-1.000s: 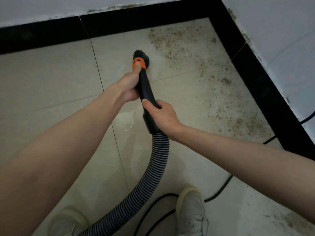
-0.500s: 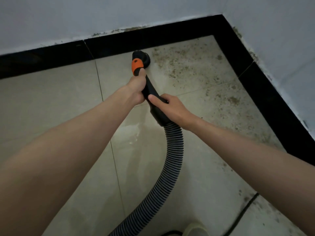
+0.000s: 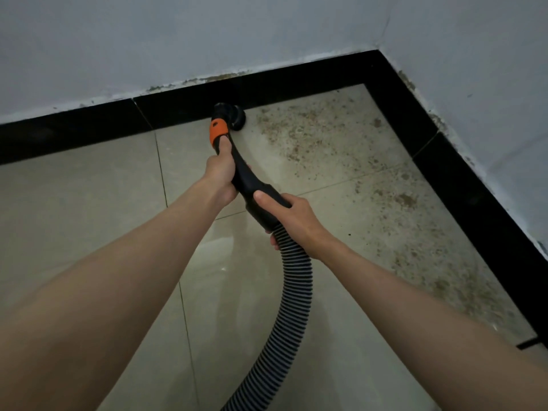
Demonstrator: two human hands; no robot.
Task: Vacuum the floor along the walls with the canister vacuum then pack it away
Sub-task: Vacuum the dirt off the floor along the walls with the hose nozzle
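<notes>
Round brush nozzle sits on the floor right against the black baseboard, near the corner. We hold the black handle two-handed — left hand wrapped round it below the orange collar, thumb along the top; right hand gripping the lower end where the ribbed hose joins. Brown dirt specks lie right of the nozzle.

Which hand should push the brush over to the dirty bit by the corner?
Probably the left hand. It grips the nozzle nearest the brush, so it steers best. The right hand holds farther back, by the hose. The dirt lies right of the brush.
</notes>
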